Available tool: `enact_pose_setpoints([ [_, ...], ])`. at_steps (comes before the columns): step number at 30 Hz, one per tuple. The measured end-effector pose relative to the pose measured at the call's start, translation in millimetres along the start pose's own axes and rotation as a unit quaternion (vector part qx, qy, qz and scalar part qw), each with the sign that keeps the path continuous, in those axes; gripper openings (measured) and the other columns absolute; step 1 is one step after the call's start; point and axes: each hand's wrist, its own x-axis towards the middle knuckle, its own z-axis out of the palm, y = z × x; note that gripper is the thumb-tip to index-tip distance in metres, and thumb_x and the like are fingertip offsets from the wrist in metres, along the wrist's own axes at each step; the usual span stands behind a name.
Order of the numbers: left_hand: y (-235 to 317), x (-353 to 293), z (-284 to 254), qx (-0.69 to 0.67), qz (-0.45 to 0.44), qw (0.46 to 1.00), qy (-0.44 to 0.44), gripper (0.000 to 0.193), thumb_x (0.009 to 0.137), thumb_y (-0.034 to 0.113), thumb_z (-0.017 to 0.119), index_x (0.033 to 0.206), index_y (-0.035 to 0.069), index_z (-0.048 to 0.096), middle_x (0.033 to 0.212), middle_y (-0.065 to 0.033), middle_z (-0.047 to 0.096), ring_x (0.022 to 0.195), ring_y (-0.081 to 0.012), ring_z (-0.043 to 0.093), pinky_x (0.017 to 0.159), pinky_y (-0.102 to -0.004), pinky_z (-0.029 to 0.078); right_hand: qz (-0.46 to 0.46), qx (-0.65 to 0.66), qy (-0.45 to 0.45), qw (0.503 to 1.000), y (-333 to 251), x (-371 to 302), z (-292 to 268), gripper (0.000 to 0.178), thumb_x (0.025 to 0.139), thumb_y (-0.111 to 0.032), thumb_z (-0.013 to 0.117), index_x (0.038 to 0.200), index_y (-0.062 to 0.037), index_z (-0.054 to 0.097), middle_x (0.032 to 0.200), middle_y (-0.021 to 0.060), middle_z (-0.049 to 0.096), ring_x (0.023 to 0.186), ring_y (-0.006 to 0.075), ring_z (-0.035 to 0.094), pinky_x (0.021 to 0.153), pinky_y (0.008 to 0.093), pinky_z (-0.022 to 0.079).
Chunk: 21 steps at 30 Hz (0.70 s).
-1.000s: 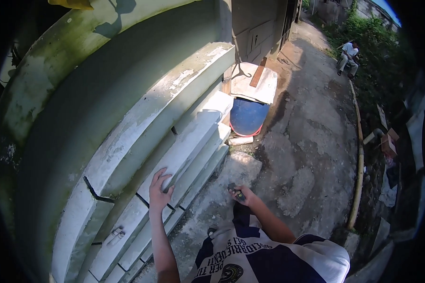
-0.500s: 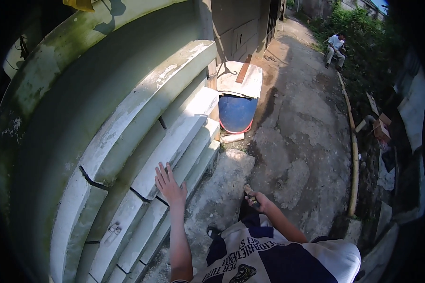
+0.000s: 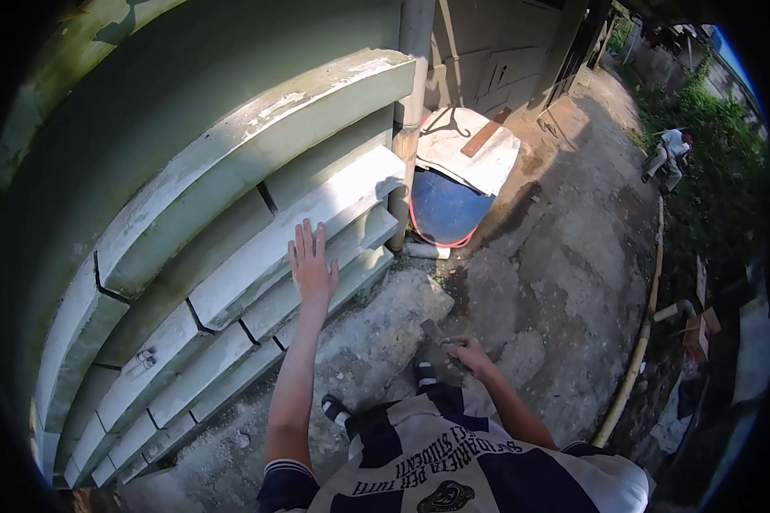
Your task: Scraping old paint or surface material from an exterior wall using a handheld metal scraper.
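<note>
- The left hand [image 3: 315, 275] is open, fingers slightly spread toward twelve o'clock over the white ledge [image 3: 351, 190]; whether it touches, I cannot tell.
- The right hand [image 3: 470, 354] is closed around a flat tool [image 3: 435, 332], its free end toward ten o'clock.
- The ledge's long axis runs eight to two o'clock.
- It lies at ten o'clock from the right hand; the left is nearer.

Sunlit outdoor alley [image 3: 573, 197], rough paving [image 3: 522, 282]: stepped ledges [image 3: 342, 195] along left, green bushes [image 3: 723, 184] along right
</note>
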Motion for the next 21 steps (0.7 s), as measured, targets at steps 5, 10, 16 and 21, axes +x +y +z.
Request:
enact_pose_setpoints([
  [5,4.9,72.3,15.4,-0.022,-0.026,0.999,0.037,0.076,0.082,0.039,0.077,0.145,0.009,0.046,0.147,-0.0170,0.046,0.140,-0.0362,0.040,0.115,-0.0519,0.033,-0.008,-0.046,-0.040,0.998,-19.2,16.4,-45.5,0.040,0.088,-0.013,0.077,0.120,0.0067,0.064,0.087,0.0131,0.070,0.063,0.0177,0.068,0.053,0.0315,0.056],
  [10,24.7,110.6,21.7,0.134,-0.111,0.985,0.017,0.085,0.070,0.072,0.074,0.118,0.006,0.054,0.128,-0.0170,0.055,0.123,-0.0355,0.050,0.098,-0.0519,0.043,-0.050,-0.133,-0.094,0.985,-42.3,42.1,-63.2,0.035,0.084,-0.008,0.078,0.115,0.0053,0.068,0.088,0.0123,0.070,0.064,0.0174,0.069,0.055,0.0296,0.057],
  [16,21.9,117.9,34.6,0.161,-0.069,0.984,0.039,0.089,0.069,0.079,0.070,0.113,0.004,0.055,0.120,-0.0166,0.057,0.117,-0.0346,0.052,0.094,-0.0498,0.044,-0.223,-0.238,-0.048,0.944,-117.0,54.8,-36.2,0.039,0.075,-0.010,0.082,0.109,0.0034,0.069,0.079,0.0105,0.071,0.066,0.0164,0.070,0.060,0.0319,0.057],
  [21,3.5,123.5,41.7,0.177,-0.014,0.984,0.025,0.081,0.075,0.077,0.066,0.109,0.004,0.056,0.115,-0.0158,0.056,0.112,-0.0326,0.052,0.092,-0.0462,0.045,-0.434,-0.277,0.037,0.857,-136.1,82.0,-17.2,0.039,0.069,-0.018,0.090,0.099,-0.0022,0.071,0.085,0.0063,0.072,0.066,0.0147,0.069,0.063,0.0313,0.056],
])
